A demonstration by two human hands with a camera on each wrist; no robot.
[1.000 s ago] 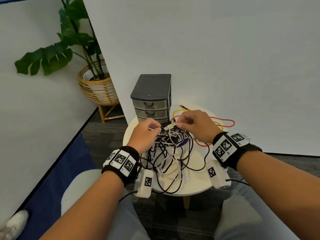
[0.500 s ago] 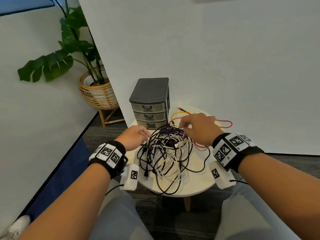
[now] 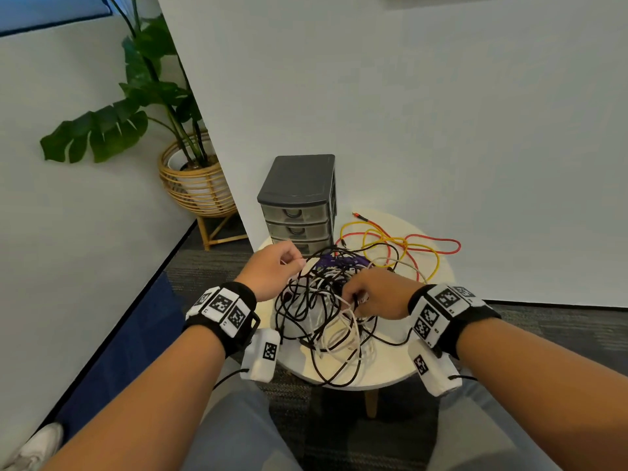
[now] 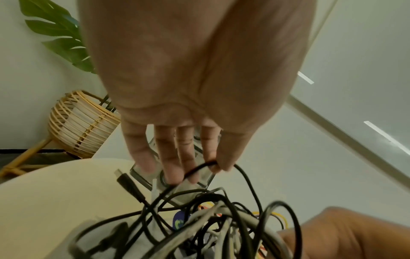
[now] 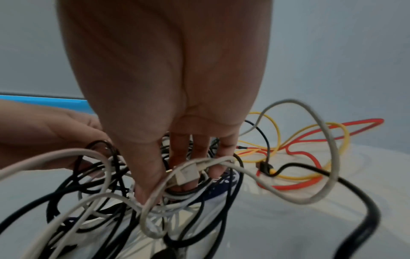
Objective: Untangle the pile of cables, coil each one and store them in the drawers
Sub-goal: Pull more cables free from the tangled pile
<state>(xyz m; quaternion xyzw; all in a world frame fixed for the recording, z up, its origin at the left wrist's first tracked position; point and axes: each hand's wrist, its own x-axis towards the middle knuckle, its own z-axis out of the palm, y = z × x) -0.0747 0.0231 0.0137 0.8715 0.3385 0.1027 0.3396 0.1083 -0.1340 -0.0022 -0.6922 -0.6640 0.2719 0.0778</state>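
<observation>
The round table (image 3: 401, 368) carries the drawer unit (image 3: 299, 212) beyond the left hand (image 3: 272, 271), and the cable pile (image 3: 326, 311) between both hands. That hand pinches a black cable (image 4: 244, 175); the right hand (image 3: 373, 295), fingers curled into the pile, grips a white cable (image 5: 188, 171).

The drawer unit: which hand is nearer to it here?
Left. The left hand, pinching a black cable, is just in front of the drawer unit. The right hand is nearer the person, in the cable pile.
</observation>
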